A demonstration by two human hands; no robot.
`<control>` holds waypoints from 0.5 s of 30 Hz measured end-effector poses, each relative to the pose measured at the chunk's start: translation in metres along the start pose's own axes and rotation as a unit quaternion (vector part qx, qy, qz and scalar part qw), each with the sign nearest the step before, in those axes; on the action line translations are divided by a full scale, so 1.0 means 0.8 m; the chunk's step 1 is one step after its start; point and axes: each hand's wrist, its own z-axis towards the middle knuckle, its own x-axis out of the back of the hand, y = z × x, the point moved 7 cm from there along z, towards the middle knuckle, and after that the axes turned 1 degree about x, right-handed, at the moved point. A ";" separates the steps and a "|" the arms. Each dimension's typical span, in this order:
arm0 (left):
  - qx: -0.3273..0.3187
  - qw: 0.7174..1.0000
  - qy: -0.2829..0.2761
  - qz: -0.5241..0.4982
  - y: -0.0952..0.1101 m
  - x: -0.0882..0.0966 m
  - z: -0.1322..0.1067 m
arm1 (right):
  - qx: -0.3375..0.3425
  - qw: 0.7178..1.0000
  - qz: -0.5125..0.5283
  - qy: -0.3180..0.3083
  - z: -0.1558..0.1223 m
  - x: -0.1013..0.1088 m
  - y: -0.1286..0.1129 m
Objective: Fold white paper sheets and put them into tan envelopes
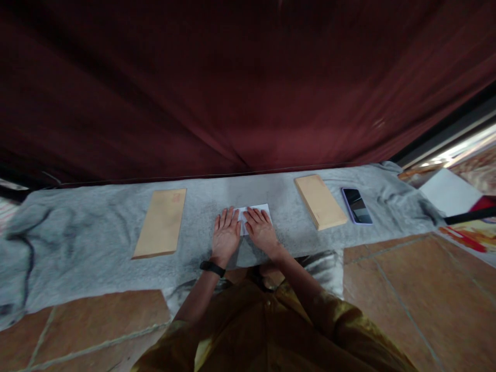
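Observation:
A small folded white paper [260, 209] lies on a grey cloth [96, 222] spread over the floor. My left hand [226, 233] rests flat on the paper's left part, fingers stretched out; a black band is on that wrist. My right hand [261, 230] lies flat on the paper's right part, fingers also extended. The two hands sit side by side, almost touching, and cover much of the paper.
A brown envelope [160, 223] lies to the left, a stack of brown envelopes [320, 201] to the right, with a phone [357, 205] beside it. A dark red curtain [232, 88] hangs behind. Tiled floor [418, 289] lies nearer; white paper [449, 192] and colourful sheets are at far right.

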 end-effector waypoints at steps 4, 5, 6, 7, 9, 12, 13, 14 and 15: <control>0.000 1.000 -0.003 0.002 0.001 0.001 0.000 | -0.022 1.000 -0.009 0.005 -0.002 0.008 0.020; -0.001 1.000 -0.004 0.004 0.001 0.002 0.001 | -0.028 1.000 -0.010 0.006 -0.003 0.009 0.026; -0.003 1.000 -0.005 0.006 0.002 0.002 0.001 | -0.033 0.999 -0.011 0.008 -0.004 0.010 0.032; -0.004 1.000 -0.005 0.008 0.002 0.002 0.001 | -0.038 0.999 -0.012 0.010 -0.005 0.011 0.037; -0.005 1.000 -0.004 0.011 0.003 0.003 0.001 | -0.048 0.999 -0.015 0.013 -0.007 0.014 0.046; -0.004 1.000 0.001 0.010 0.002 0.001 -0.001 | -0.060 0.998 -0.022 0.013 -0.012 0.017 0.055; -0.001 1.000 0.003 0.010 0.002 0.000 -0.002 | -0.064 0.998 -0.025 0.013 -0.014 0.017 0.058; 0.003 1.000 0.006 0.011 0.001 0.000 -0.003 | -0.068 0.997 -0.027 0.012 -0.016 0.018 0.060; 0.007 1.000 0.009 0.013 0.000 -0.001 -0.005 | -0.071 0.997 -0.028 0.012 -0.017 0.019 0.061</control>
